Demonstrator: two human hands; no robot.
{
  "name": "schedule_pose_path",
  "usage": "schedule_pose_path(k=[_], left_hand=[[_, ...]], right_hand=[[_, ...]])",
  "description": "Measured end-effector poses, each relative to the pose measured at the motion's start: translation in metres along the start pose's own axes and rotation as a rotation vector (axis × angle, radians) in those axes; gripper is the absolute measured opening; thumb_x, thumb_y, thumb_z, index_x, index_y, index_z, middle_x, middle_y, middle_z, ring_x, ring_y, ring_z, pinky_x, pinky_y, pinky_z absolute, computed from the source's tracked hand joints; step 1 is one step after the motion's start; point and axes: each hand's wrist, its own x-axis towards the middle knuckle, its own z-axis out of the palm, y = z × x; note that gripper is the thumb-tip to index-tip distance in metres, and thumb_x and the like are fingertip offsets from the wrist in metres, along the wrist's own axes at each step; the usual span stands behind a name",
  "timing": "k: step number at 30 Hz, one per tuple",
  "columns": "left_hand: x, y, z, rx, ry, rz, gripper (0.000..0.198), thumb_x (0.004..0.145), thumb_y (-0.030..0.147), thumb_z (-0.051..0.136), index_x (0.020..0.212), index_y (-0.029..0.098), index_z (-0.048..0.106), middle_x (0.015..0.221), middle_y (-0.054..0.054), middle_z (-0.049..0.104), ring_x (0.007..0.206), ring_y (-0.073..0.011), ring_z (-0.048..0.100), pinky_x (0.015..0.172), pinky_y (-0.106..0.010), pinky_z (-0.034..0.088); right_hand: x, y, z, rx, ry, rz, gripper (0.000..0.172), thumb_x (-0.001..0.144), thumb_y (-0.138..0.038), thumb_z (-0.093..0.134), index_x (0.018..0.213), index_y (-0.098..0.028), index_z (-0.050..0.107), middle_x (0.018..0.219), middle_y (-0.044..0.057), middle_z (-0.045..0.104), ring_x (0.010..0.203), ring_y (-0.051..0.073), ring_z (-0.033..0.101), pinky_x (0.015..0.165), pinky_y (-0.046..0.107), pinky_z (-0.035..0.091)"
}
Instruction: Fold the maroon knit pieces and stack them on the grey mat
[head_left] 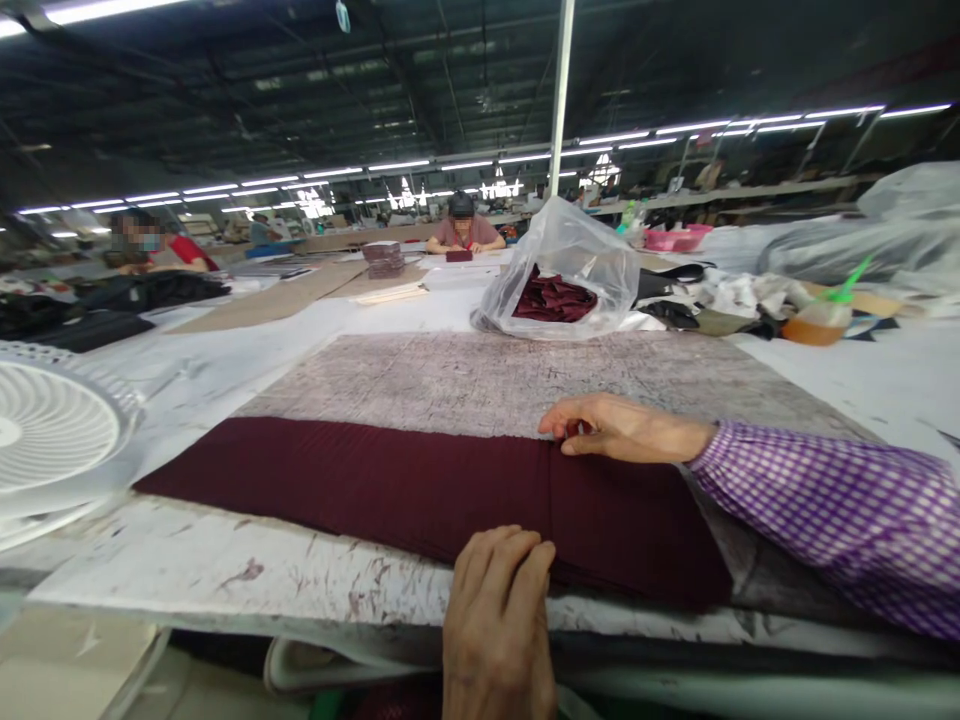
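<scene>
A long strip of layered dark maroon fabric (360,485) lies across the work surface in front of me, with a crease or seam line right of its middle. My left hand (499,610) rests at its near edge, fingers stretched over the cloth; the thumb is hidden. At the far edge is my right hand (619,428), its fingers loosely bent and the thumb apart from them, with nothing seen between. I cannot tell whether its fingertips touch the cloth. A purple checked sleeve (825,510) covers my right forearm. Beneath the fabric is a mottled grey board (450,375).
A clear plastic bag (581,250) with maroon cloth inside stands beyond the board. To its right are scraps and a bottle of orange liquid (817,322). A white fan (52,430) occupies the left. Co-workers (465,235) sit further back, near a stack of maroon pieces (384,260).
</scene>
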Motion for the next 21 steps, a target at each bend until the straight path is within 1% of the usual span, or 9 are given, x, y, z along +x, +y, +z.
schedule_pose_path(k=[5,9,12,16,17,19,21], left_hand=[[0.001,-0.004,-0.004,0.005,-0.026,-0.003,0.041,0.083,-0.002,0.036,0.118,0.012,0.052,0.108,-0.008,0.061,0.108,-0.0175,0.049,0.095,-0.032,0.040],[0.001,-0.001,-0.002,0.029,-0.055,-0.027,0.043,0.085,0.000,0.032,0.124,0.011,0.049,0.111,-0.009,0.058,0.109,-0.0182,0.047,0.096,-0.033,0.038],[0.003,0.003,-0.001,0.035,-0.068,-0.038,0.043,0.086,0.001,0.038,0.126,0.013,0.048,0.107,-0.010,0.057,0.103,-0.0204,0.048,0.090,-0.037,0.040],[0.006,0.006,0.000,0.079,-0.079,-0.022,0.037,0.083,0.004,0.049,0.117,0.017,0.056,0.104,-0.010,0.053,0.097,-0.0222,0.048,0.082,-0.039,0.042],[0.006,0.006,0.000,0.091,-0.082,-0.015,0.036,0.083,0.004,0.050,0.115,0.017,0.057,0.104,-0.010,0.053,0.097,-0.0224,0.048,0.082,-0.039,0.042],[0.006,0.007,0.000,0.095,-0.085,-0.013,0.035,0.083,0.004,0.051,0.115,0.016,0.057,0.105,-0.010,0.053,0.097,-0.0225,0.048,0.082,-0.040,0.043],[0.007,0.008,0.001,0.073,-0.080,-0.033,0.035,0.083,0.004,0.050,0.115,0.016,0.058,0.104,-0.010,0.053,0.096,-0.0226,0.048,0.082,-0.041,0.043]], right_hand=[[0.002,0.001,0.001,-0.005,0.003,0.012,0.029,0.081,-0.023,0.054,0.107,-0.013,0.062,0.092,0.007,0.067,0.080,0.018,0.061,0.070,0.028,0.045],[0.000,-0.004,-0.002,-0.028,0.005,0.020,0.027,0.083,-0.020,0.054,0.108,-0.013,0.062,0.093,0.007,0.067,0.081,0.018,0.061,0.071,0.027,0.045],[0.000,-0.006,-0.001,-0.060,0.006,0.023,0.026,0.083,-0.018,0.054,0.108,-0.014,0.061,0.092,0.006,0.067,0.079,0.017,0.061,0.070,0.027,0.046],[-0.001,-0.005,0.003,-0.157,0.001,-0.034,0.024,0.084,-0.017,0.054,0.108,-0.016,0.060,0.093,0.006,0.066,0.080,0.018,0.062,0.073,0.029,0.047],[-0.002,-0.006,0.003,-0.194,0.018,-0.059,0.025,0.084,-0.017,0.054,0.109,-0.015,0.059,0.097,0.007,0.065,0.084,0.018,0.061,0.076,0.030,0.048],[-0.005,-0.011,-0.001,-0.260,0.072,-0.109,0.028,0.084,-0.016,0.054,0.112,-0.015,0.057,0.111,0.010,0.060,0.097,0.021,0.059,0.086,0.034,0.047],[-0.010,-0.021,-0.007,-0.291,0.135,-0.156,0.030,0.087,-0.019,0.051,0.117,-0.016,0.055,0.124,0.011,0.053,0.111,0.022,0.054,0.097,0.037,0.042]])
